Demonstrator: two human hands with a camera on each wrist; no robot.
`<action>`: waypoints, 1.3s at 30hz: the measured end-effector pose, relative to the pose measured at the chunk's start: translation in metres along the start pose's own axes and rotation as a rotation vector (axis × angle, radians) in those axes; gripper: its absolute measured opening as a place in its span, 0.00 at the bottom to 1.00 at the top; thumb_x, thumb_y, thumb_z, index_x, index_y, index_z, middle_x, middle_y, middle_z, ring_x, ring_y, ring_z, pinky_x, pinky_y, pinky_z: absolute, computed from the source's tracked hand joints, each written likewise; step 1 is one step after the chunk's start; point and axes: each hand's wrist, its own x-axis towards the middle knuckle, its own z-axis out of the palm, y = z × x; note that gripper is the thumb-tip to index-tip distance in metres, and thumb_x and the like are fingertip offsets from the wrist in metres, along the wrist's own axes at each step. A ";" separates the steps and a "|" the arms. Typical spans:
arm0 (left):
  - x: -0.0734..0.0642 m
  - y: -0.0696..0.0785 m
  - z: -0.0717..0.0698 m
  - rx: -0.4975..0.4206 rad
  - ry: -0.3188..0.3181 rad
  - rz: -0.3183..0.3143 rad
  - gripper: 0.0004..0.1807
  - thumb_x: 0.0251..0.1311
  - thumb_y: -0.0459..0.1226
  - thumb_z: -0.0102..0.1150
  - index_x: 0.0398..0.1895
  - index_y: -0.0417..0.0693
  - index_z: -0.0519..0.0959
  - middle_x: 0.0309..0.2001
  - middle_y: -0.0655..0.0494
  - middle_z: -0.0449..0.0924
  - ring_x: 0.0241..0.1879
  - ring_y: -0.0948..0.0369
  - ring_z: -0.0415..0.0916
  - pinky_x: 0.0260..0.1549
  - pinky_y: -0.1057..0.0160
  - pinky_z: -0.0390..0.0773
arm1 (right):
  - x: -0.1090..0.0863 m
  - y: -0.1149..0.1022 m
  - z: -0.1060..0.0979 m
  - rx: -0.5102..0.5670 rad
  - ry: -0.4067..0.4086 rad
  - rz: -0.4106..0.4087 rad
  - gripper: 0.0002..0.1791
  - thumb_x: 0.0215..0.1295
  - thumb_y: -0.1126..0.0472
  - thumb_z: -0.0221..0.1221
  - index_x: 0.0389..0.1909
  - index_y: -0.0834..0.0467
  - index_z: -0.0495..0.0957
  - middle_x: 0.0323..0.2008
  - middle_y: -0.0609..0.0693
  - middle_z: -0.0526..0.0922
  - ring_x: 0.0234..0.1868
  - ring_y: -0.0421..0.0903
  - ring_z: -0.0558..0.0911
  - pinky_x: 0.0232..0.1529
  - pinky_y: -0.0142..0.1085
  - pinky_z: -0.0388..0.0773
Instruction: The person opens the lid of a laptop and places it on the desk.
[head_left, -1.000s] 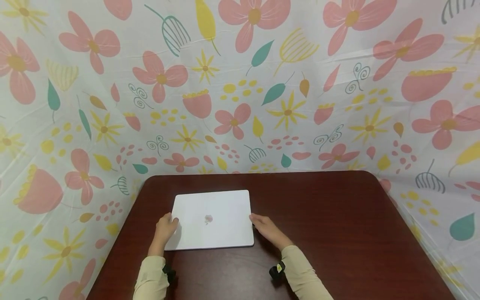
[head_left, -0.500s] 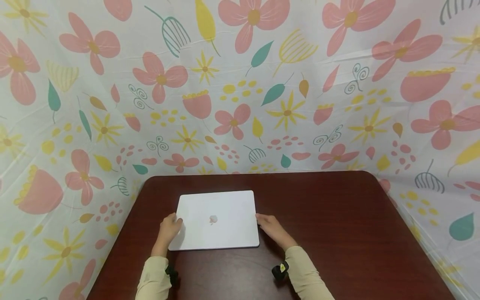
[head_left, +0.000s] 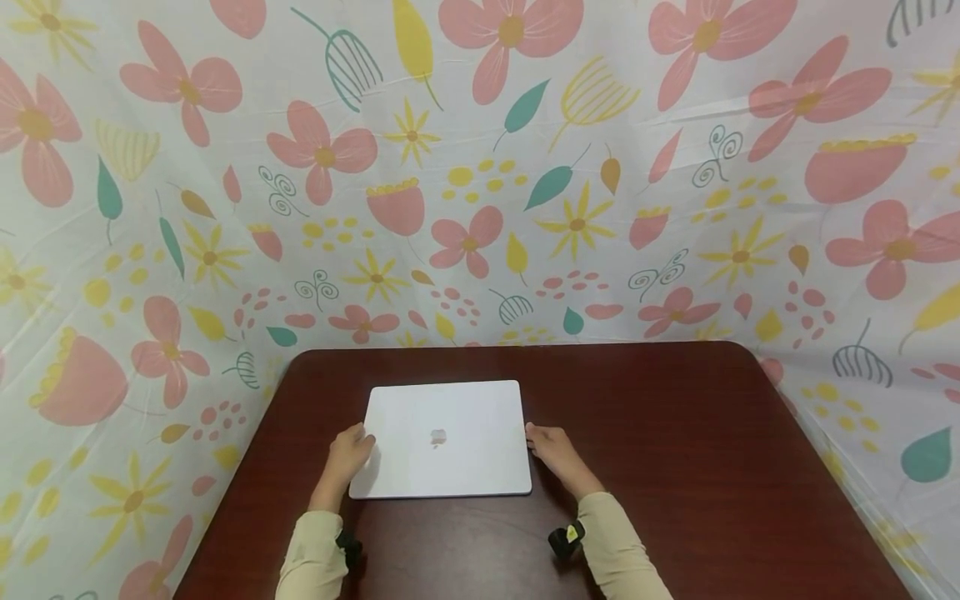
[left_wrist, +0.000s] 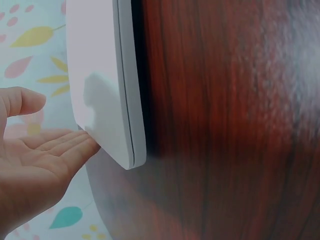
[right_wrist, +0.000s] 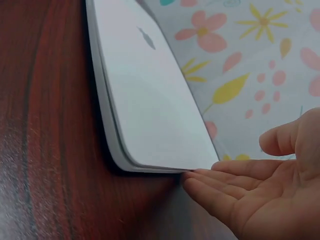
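A closed silver laptop point(head_left: 442, 467) with an apple logo on its lid lies flat on the dark wooden table. At its left side edge is my left hand point(head_left: 348, 457). In the left wrist view its straight fingers point(left_wrist: 75, 147) meet the laptop's edge, and the thumb is held up, apart from the lid. My right hand point(head_left: 557, 454) is at the opposite side edge. Seen from the right wrist, the extended fingertips point(right_wrist: 197, 180) touch that edge near the corner, thumb raised off to the side.
The brown table point(head_left: 675, 467) has rounded far corners and extends well to the right of the laptop. Behind it hangs a white cloth point(head_left: 480, 183) printed with flowers and leaves. Black wrist cameras point(head_left: 566, 540) sit at both sleeves.
The laptop has slid to the right along the table, and both hands have moved right with it, staying at its side edges.
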 end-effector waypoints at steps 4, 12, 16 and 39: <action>-0.002 0.002 0.003 -0.019 -0.029 0.003 0.29 0.66 0.34 0.46 0.64 0.20 0.60 0.63 0.25 0.63 0.64 0.36 0.60 0.60 0.42 0.66 | -0.001 -0.002 -0.005 -0.010 0.014 0.021 0.28 0.77 0.57 0.43 0.60 0.82 0.63 0.58 0.74 0.71 0.59 0.65 0.73 0.58 0.50 0.73; -0.004 0.009 0.011 -0.051 -0.049 0.042 0.29 0.65 0.33 0.47 0.64 0.20 0.60 0.63 0.25 0.62 0.64 0.36 0.62 0.59 0.42 0.67 | -0.002 -0.004 -0.014 -0.032 0.051 0.046 0.28 0.77 0.59 0.42 0.59 0.83 0.64 0.57 0.76 0.71 0.58 0.66 0.74 0.57 0.51 0.73; -0.004 0.012 0.016 -0.043 -0.050 0.056 0.28 0.65 0.32 0.47 0.64 0.20 0.60 0.63 0.25 0.62 0.64 0.37 0.62 0.59 0.43 0.67 | -0.002 -0.003 -0.017 -0.076 0.073 0.063 0.28 0.76 0.58 0.41 0.59 0.82 0.65 0.57 0.75 0.71 0.57 0.66 0.74 0.56 0.52 0.73; -0.004 0.035 0.051 -0.037 -0.160 0.088 0.32 0.63 0.33 0.50 0.66 0.20 0.57 0.66 0.25 0.57 0.68 0.38 0.54 0.63 0.42 0.62 | -0.013 0.002 -0.051 -0.130 0.131 0.134 0.29 0.76 0.57 0.40 0.60 0.82 0.63 0.57 0.77 0.69 0.58 0.68 0.72 0.57 0.55 0.72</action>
